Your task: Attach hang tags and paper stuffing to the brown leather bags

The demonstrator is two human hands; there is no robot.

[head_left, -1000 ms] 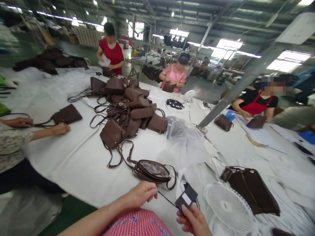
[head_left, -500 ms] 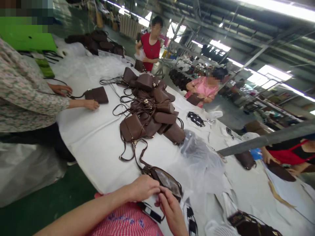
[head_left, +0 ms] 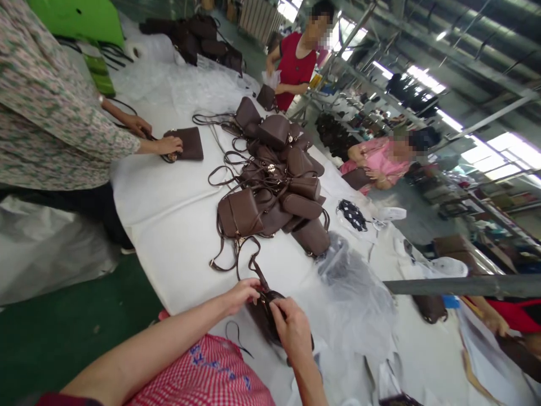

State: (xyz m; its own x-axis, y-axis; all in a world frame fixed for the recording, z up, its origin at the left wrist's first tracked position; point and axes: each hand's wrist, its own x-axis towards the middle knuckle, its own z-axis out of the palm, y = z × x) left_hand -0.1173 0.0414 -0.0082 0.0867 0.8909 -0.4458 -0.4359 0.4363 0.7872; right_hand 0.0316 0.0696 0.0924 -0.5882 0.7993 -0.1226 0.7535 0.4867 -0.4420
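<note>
Close to the near table edge lies a dark brown bag point(head_left: 267, 322), partly covered by my hands. My left hand point(head_left: 243, 295) pinches the bag's upper left end near its strap. Over its top edge, my right hand point(head_left: 292, 327) has thumb and fingers pressed together on the bag. A brown strap point(head_left: 255, 260) runs from the bag up toward a pile of brown bags point(head_left: 274, 175) with tangled straps and gold-coloured metal parts. A thin black cord point(head_left: 239, 340) lies beside my left forearm.
The white table point(head_left: 169, 242) carries crumpled clear plastic point(head_left: 355, 299) on the right. At left, a person in a flowered sleeve point(head_left: 80, 124) handles a brown bag point(head_left: 191, 143). A metal bar point(head_left: 456, 286) crosses at right. Other people hold bags across the table.
Both hands have moved onto the bag's top edge; the black-and-white item by my lap has gone from view. The person at left now has a hand on their bag. The view has shifted.
</note>
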